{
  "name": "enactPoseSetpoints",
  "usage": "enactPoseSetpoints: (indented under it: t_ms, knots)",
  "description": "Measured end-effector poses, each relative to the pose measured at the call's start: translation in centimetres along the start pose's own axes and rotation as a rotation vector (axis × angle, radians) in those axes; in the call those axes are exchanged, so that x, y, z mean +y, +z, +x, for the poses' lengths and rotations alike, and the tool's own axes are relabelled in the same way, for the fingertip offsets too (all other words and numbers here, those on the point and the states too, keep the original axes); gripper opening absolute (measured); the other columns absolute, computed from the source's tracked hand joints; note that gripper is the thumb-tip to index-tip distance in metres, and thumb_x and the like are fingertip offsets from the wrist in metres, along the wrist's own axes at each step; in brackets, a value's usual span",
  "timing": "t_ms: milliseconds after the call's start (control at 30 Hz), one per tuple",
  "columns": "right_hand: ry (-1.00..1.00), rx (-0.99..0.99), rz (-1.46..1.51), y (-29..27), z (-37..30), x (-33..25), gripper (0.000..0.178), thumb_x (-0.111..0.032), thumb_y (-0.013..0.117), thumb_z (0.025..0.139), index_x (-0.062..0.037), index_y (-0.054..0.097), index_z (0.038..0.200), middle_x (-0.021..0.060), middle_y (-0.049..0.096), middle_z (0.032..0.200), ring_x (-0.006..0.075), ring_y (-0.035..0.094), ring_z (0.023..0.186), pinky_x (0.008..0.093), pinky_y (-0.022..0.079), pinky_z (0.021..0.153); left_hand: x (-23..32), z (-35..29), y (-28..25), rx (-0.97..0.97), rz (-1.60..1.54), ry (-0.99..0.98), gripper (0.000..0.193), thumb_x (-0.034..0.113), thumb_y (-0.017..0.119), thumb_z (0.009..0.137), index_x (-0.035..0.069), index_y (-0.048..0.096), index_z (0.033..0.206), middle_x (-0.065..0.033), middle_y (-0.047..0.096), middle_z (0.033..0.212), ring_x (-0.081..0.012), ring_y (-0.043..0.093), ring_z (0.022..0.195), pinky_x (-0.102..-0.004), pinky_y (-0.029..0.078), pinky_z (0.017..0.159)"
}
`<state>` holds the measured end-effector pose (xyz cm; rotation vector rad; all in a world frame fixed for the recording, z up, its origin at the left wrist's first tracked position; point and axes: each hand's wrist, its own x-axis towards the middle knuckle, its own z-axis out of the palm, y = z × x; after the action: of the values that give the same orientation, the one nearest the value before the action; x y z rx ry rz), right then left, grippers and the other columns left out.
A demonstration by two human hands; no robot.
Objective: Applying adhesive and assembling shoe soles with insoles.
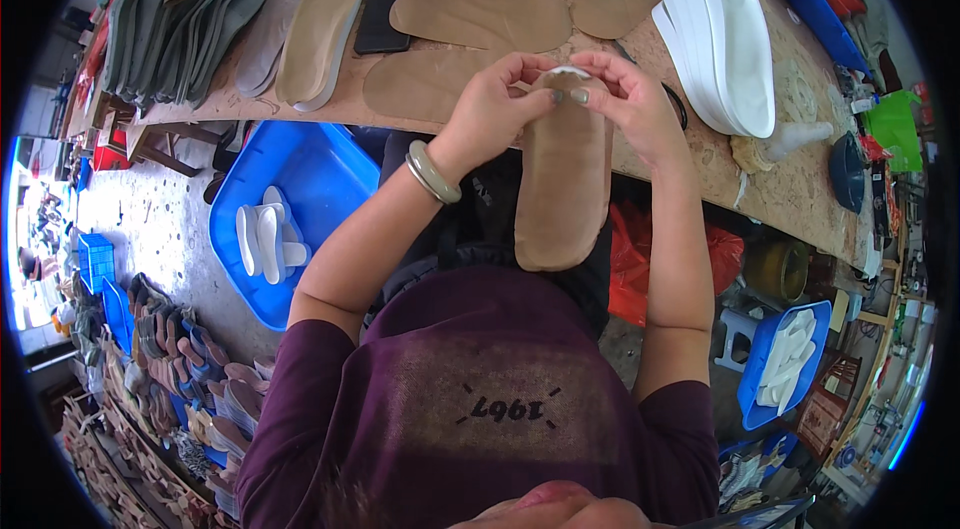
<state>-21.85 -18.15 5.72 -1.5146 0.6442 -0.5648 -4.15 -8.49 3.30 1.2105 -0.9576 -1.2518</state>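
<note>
Held over the table's near edge is a shoe sole with a tan insole sheet (565, 179) on its upper face. A strip of white shows at its far end. My left hand (503, 109) pinches that end from the left, thumb on the tan face and fingers at the rim. From the right, my right hand (638, 107) grips the same end, its thumb close to the left one. Beyond my hands lie loose tan insole sheets (480, 17). Nearest my right hand stands a stack of white soles (715, 49).
Grey insoles (185, 34), a tan-covered sole (320, 39) and a black phone (390, 9) occupy the table's left. A blue tub (340, 154) holding white soles is below left. Lower right are a red bag (635, 274) and a blue crate (750, 399) of white pieces.
</note>
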Motion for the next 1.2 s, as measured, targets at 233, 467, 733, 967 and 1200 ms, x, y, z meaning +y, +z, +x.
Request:
enactPoseSetpoints:
  t_ms: [233, 467, 733, 967, 1200]
  knots:
    - [-0.215, 0.016, -0.063, 0.7, -3.9, -1.1, 0.038, 0.008, 0.058, 0.082, -0.0007, 0.060, 0.119, 0.0064, 0.062, 0.114, 0.0131, 0.059, 0.105, 0.0275, 0.046, 0.092, 2.2, -4.5, 2.8, 0.161, 0.474, 0.553, 0.037, 0.008, 0.072, 0.075, 0.004, 0.060, 0.109, -0.0079, 0.061, 0.098, -0.0190, 0.063, 0.077, -0.0289, 0.054, 0.067]
    - [-0.528, -0.138, 0.124, 1.1, -4.6, -0.1, 0.035, 0.018, 0.058, 0.076, -0.0003, 0.062, 0.106, 0.0148, 0.061, 0.117, 0.0223, 0.060, 0.107, 0.0304, 0.049, 0.089, 2.8, -7.1, 3.7, 0.150, 0.566, 0.706, 0.067, 0.020, 0.085, 0.065, 0.004, 0.052, 0.122, -0.0104, 0.057, 0.106, -0.0251, 0.063, 0.092, -0.0319, 0.054, 0.072]
    - [-0.739, 0.242, -0.446, 4.9, -5.1, -2.2, 0.024, 0.007, 0.069, 0.074, -0.0067, 0.070, 0.094, 0.0100, 0.065, 0.111, 0.0224, 0.063, 0.097, 0.0277, 0.052, 0.077, 1.7, -7.8, 2.7, 0.196, 0.591, 0.409, 0.054, 0.014, 0.068, 0.079, 0.008, 0.047, 0.128, -0.0198, 0.066, 0.084, -0.0374, 0.066, 0.072, -0.0414, 0.053, 0.063]
    - [-0.844, 0.435, -0.711, 4.7, -1.5, -1.5, 0.022, 0.004, 0.076, 0.068, -0.0081, 0.072, 0.086, 0.0040, 0.063, 0.088, 0.0202, 0.058, 0.078, 0.0296, 0.049, 0.060, 0.6, -3.7, 0.5, 0.034, 0.373, 0.298, 0.059, 0.018, 0.067, 0.080, 0.003, 0.044, 0.133, -0.0141, 0.064, 0.090, -0.0210, 0.064, 0.083, -0.0316, 0.051, 0.075]
    - [-1.015, 0.378, -1.000, 3.3, 0.7, 0.0, 0.028, 0.003, 0.073, 0.068, -0.0034, 0.068, 0.094, 0.0050, 0.060, 0.083, 0.0226, 0.057, 0.076, 0.0302, 0.048, 0.066, -0.5, -2.3, -0.5, -0.072, 0.046, -0.002, 0.052, 0.008, 0.062, 0.085, 0.000, 0.045, 0.133, -0.0058, 0.058, 0.117, -0.0121, 0.055, 0.107, -0.0277, 0.045, 0.093]
